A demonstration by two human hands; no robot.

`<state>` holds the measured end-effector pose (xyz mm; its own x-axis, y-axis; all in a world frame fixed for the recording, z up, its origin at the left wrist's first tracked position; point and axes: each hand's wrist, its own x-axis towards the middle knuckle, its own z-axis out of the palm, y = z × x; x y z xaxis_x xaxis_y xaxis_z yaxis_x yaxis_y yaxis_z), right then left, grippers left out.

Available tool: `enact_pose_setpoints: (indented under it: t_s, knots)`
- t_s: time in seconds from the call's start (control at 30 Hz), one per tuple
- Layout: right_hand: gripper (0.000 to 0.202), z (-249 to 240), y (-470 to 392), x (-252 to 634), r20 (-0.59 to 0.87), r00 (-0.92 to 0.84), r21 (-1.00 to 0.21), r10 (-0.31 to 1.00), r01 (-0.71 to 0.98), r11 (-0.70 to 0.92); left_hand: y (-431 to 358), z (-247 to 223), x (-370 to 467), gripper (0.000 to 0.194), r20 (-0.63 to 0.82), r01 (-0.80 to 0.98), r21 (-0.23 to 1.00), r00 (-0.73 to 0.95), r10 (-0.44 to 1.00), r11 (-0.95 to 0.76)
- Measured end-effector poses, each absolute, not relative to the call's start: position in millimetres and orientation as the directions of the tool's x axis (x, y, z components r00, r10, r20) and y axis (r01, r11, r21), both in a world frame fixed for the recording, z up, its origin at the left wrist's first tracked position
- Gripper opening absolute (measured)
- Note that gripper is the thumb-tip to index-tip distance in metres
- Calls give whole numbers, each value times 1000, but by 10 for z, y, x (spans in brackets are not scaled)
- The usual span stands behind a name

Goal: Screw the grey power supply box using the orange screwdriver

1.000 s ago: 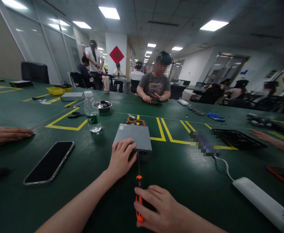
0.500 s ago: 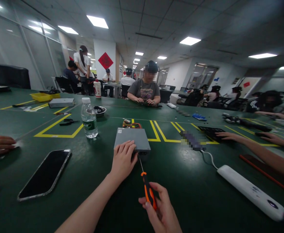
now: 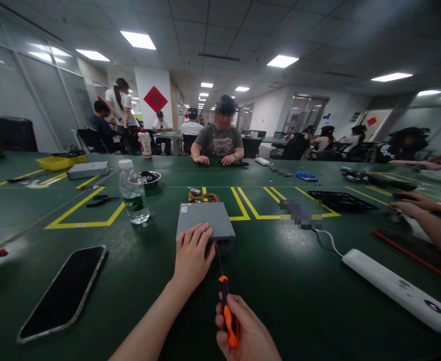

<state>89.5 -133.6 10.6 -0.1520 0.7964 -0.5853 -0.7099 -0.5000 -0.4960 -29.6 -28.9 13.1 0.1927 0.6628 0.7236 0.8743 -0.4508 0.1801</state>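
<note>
A grey metal box (image 3: 205, 218) with a bundle of coloured wires (image 3: 205, 197) behind it sits on the green table (image 3: 160, 301). My left hand (image 3: 194, 250) rests on its near left part, fingers over the top and thumb at the front edge. In my right hand (image 3: 239, 326) is an orange and black screwdriver (image 3: 226, 306), its handle wrapped by my fingers. The thin shaft points up to the box's front face, near my left thumb. Whether the tip touches a screw is too small to tell.
Left lie a black phone (image 3: 64, 293), a water bottle (image 3: 134, 195), a bowl (image 3: 150, 179) and black pliers (image 3: 102, 201). Right are a white power strip (image 3: 397, 288), a red-edged phone (image 3: 416, 253) and a black tray (image 3: 340, 200). Another person's hands (image 3: 419, 210) are at far right.
The view has shifted a little. My right fingers have closed further round the screwdriver handle. The hand at far left is out of view, and the neighbour's hand at right has left the black tray.
</note>
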Motion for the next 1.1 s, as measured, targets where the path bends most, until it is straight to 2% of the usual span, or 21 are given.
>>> enact_pose_setpoints:
  t_s: [0.13, 0.37, 0.63, 0.8, 0.9, 1.1]
  knots:
    - [24, 189, -1306, 887, -658, -182, -437, 731, -698, -568, -290, 131, -296, 25, 722, 874, 179, 196, 664, -452]
    - [38, 11, -1302, 953, -540, -232, -453, 809, -729, -513, -281, 121, -303, 26, 721, 873, 173, 204, 663, -456]
    - [26, 187, -1257, 1027, -625, -337, -308, 704, -723, -619, -273, 125, -303, 28, 732, 882, 134, 219, 645, -453]
    - [30, 156, -1263, 1007, -612, -245, -397, 752, -727, -560, -277, 123, -297, 27, 717, 889, 149, 204, 666, -433]
    - [33, 99, -1261, 1022, -595, -252, -434, 763, -699, -569, -278, 122, -294, 26, 712, 889, 150, 207, 671, -433]
    - [23, 154, -1240, 1017, -686, -270, -339, 676, -703, -625, -279, 139, -288, 25, 725, 887, 143, 208, 657, -438]
